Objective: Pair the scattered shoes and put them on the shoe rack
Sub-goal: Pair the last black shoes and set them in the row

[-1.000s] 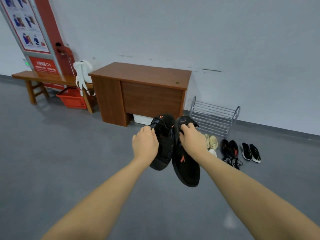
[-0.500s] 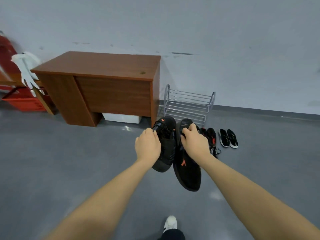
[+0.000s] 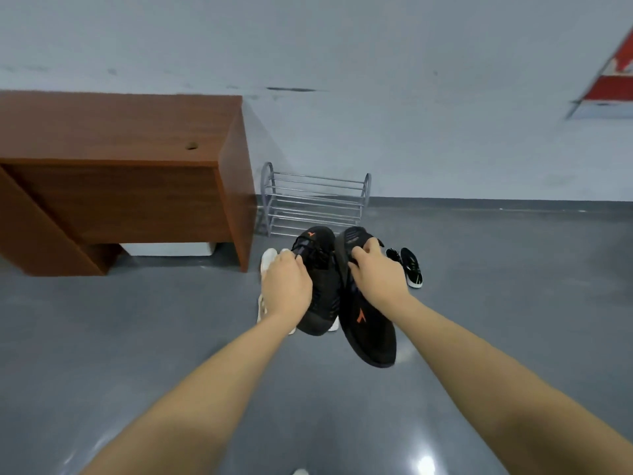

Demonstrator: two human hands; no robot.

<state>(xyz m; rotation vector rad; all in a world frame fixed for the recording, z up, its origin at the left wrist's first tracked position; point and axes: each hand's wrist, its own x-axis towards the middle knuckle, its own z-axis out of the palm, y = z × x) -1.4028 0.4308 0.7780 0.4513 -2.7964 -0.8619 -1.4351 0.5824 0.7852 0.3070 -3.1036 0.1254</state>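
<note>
Carrying a matched pair toward the wall, I have closed in on it: a second ago the desk [image 3: 120, 186] sat whole in front of me with a bench and red basket off to its left, and now only its right part fills my left side, while the shoe rack [image 3: 313, 200] stands nearly straight ahead, just beside the desk's end panel and against the wall. Its wire shelves hold nothing that I can see.

Below the rack on the floor lies a pale shoe [image 3: 269, 260], mostly hidden behind my left hand [image 3: 287, 286]. That hand's fingers are curled round the collar of the left black shoe [image 3: 320, 289], which hangs toe down. Touching it on the right, the right black shoe [image 3: 368, 323] hangs the same way with its orange mark facing me; my right hand [image 3: 376, 272] grips it, fingers hooked over the heel opening. The two shoes have stayed pressed side by side the whole way, so the pairing for this set looks done.

Further right, a black-and-white pair [image 3: 409, 267] waits on the floor near the rack.

I judge what remains for this pair is a few more steps, then lowering both onto one shelf together.
</note>
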